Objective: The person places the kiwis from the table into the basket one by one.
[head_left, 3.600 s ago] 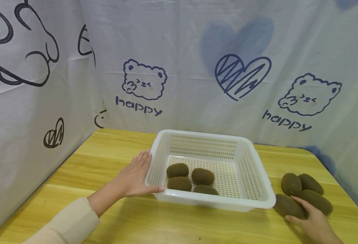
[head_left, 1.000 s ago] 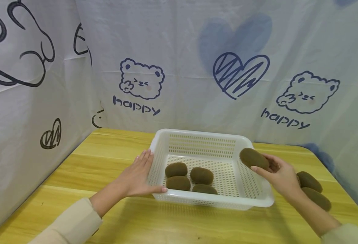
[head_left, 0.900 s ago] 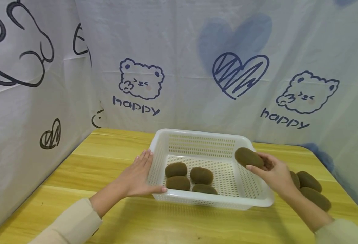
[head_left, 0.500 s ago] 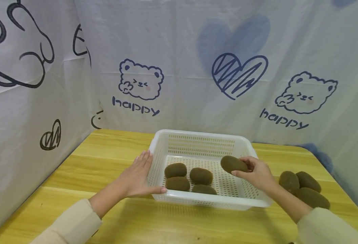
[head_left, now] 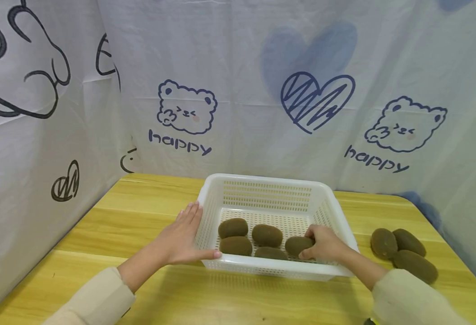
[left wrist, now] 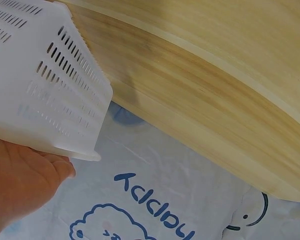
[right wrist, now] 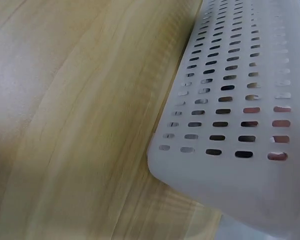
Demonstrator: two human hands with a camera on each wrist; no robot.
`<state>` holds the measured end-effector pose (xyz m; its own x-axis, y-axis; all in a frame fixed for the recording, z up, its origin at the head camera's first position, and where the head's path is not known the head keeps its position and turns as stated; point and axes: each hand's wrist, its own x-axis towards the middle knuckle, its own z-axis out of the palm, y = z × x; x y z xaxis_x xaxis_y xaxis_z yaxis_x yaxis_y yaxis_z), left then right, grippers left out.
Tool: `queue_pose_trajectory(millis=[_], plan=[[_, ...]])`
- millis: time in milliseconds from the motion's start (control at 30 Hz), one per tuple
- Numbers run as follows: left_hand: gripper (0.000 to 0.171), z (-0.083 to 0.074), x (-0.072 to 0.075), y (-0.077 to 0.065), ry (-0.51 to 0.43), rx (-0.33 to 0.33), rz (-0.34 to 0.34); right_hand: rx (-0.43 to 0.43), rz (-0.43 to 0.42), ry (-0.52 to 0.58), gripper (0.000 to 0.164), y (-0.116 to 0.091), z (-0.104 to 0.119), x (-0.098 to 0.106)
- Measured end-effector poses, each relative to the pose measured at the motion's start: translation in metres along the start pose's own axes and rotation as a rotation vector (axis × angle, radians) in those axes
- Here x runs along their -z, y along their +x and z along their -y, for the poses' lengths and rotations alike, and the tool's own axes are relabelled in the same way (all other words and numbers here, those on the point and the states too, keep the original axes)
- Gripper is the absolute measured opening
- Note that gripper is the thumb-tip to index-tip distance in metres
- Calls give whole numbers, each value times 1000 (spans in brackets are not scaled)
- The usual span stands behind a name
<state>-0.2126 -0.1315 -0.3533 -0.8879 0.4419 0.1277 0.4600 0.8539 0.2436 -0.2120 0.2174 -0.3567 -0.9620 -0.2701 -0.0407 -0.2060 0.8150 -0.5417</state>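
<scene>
Inside the white plastic basket (head_left: pixel 270 266), my right hand (head_left: pixel 325 243) holds a brown kiwi (head_left: pixel 298 245) low at the basket floor, with fingers and thumb around its right end. Several other kiwis (head_left: pixel 267 235) lie to its left in the same basket. My left hand (head_left: pixel 178 237) rests on the basket's left side, fingers straight along the rim and thumb across the front corner. In the left wrist view, that hand (left wrist: pixel 25 182) lies against the basket wall (left wrist: pixel 65 95). The right wrist view shows the basket's slotted outer wall (right wrist: pixel 225 100); little of the right hand shows through the slots.
Three more kiwis (head_left: pixel 415 266) lie grouped on the wooden table (head_left: pixel 173 293), right of the basket. A white cloth (head_left: pixel 246 90) printed with bears and hearts hangs behind the table. A small dark object (head_left: pixel 369 321) shows at the bottom edge, by the right sleeve.
My right hand took a kiwi from the group at right, carried it left over the basket's rim and lowered it beside the other kiwis. The left hand has stayed at the basket.
</scene>
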Motion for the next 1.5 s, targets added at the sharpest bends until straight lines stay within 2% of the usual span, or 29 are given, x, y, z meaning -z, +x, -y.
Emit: queue_pose_trajectory(millis=[333,500,633,800,933,1100,1333,1500], plan=[[117,0,-1,0,-5,-6,-2,-25,118,-96,36,0,5,7],[117,0,-1,-1,-6,-4,2,-20,131,-85,33,-1,4,9],[117,0,-1,0,-7,-1,3,24,95,-81,30,-4,3,12],[117,-1,-1,0,-16,3,8,147,-48,-27,29,-8,3,17],[117,-1,-1,0,-17,6,9,191,-193,19,29,-15,4,18],[117,0,-1,0,-17,8,10,221,-386,30,28,-21,-1,19],[117,0,-1,0,-21,6,16,202,-575,47,30,-32,-12,22],[117,-1,0,0,-19,5,14,230,-730,71,32,-37,-26,25]])
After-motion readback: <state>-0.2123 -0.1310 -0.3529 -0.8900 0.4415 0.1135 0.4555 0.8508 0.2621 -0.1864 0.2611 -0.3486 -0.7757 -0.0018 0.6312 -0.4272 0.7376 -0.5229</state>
